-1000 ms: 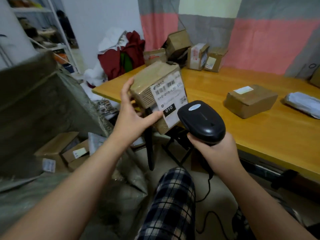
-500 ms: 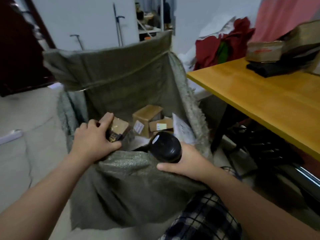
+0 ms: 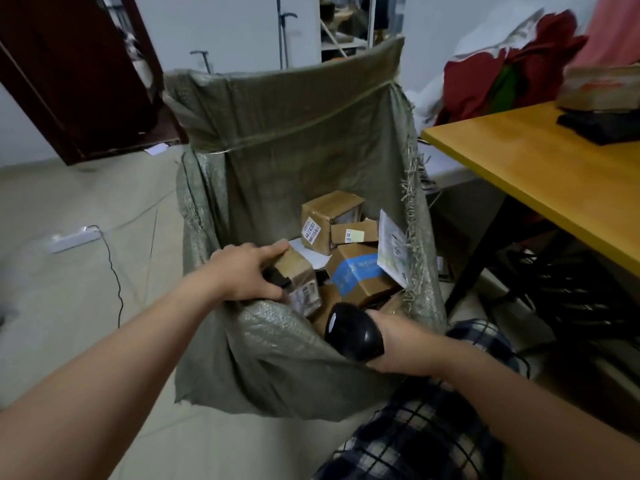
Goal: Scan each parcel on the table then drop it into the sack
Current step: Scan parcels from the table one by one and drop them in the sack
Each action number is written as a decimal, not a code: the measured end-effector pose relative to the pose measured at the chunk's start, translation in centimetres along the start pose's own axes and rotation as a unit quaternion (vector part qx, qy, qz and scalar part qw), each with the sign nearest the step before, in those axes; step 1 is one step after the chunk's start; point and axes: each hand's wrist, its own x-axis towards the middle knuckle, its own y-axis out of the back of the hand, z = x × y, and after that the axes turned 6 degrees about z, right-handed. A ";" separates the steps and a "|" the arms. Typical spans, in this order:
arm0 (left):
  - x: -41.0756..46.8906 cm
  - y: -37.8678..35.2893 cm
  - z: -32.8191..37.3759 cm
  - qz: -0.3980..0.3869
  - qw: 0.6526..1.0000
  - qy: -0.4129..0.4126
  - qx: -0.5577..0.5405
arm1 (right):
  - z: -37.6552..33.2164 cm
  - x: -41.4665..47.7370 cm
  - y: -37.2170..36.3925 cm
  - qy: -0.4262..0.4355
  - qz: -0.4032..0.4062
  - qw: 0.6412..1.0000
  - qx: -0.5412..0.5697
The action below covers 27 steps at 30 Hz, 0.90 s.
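The left grip [image 3: 247,271] curls round the parcel [image 3: 301,275], now lowered inside the sack [image 3: 294,133] at its near-left rim, against other parcels [image 3: 356,275]. 1 second ago it was up by the bench [image 3: 554,168], facing the scanner [image 3: 356,336] that the right grip [image 3: 398,344] clasps. Scanning looks done; only the release remains.

- A pale grey-white wall [image 3: 225,32] runs along the back, in dim, even light.
- A dark brown door [image 3: 69,81] stands at the left.
- The beige floor [image 3: 69,323] carries 1 white power strip [image 3: 73,240] with a black cable [image 3: 117,289].
- A yellow wooden surface [image 3: 540,174] stands at the right, with red cloth [image 3: 478,77] heaped behind it.
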 end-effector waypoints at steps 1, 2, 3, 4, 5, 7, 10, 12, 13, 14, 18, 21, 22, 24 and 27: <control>0.3 -0.2 0.1 -0.015 1.000 0.005 0.021 | 0.3 -0.3 0.1 -0.020 0.042 0.999 0.009; 0.4 -0.2 0.3 -0.032 0.998 0.008 0.044 | 0.5 -0.5 0.3 -0.042 0.088 0.995 0.024; 0.3 0.1 0.8 -0.043 0.997 -0.001 0.059 | 0.6 -0.7 0.7 -0.061 0.136 0.988 0.041; 0.1 0.2 1.7 -0.042 0.997 -0.029 0.059 | 0.6 -0.9 1.1 -0.075 0.181 0.979 0.063; -0.3 0.3 2.9 -0.032 0.996 -0.072 0.042 | 0.5 -0.9 1.6 -0.079 0.224 0.967 0.088; -1.1 -0.1 5.6 -0.019 0.986 -0.163 -0.020 | 0.2 -0.9 2.2 -0.082 0.290 0.945 0.129; -2.4 -1.4 9.3 -0.047 0.977 -0.191 -0.085 | -0.1 -1.1 1.8 -0.080 0.330 0.924 0.177; -2.4 -1.9 10.2 0.031 0.979 -0.193 -0.051 | 0.1 -1.5 1.5 -0.079 0.352 0.904 0.229; -2.4 -1.7 10.1 0.106 0.974 -0.193 -0.059 | 0.5 -1.8 1.6 -0.073 0.347 0.905 0.234; -2.4 -1.4 9.5 0.180 0.960 -0.191 -0.098 | 1.1 -2.0 1.8 -0.064 0.326 0.918 0.219; -3.8 0.5 6.8 0.402 0.839 -0.086 -0.356 | 3.8 -2.1 2.4 -0.070 0.220 0.973 0.007; -4.6 1.8 6.1 0.448 0.821 -0.081 -0.345 | 3.3 -1.6 5.0 -0.087 0.331 0.939 -0.002; -4.5 2.0 5.6 0.435 0.841 -0.086 -0.309 | 2.8 -1.4 6.3 -0.093 0.363 0.927 0.031; -4.1 2.1 4.7 0.400 0.880 -0.097 -0.237 | 1.5 -1.3 8.7 -0.094 0.390 0.910 0.100; -4.6 1.7 5.4 0.371 0.908 -0.121 -0.151 | -1.9 -1.1 10.4 -0.045 0.422 0.892 0.158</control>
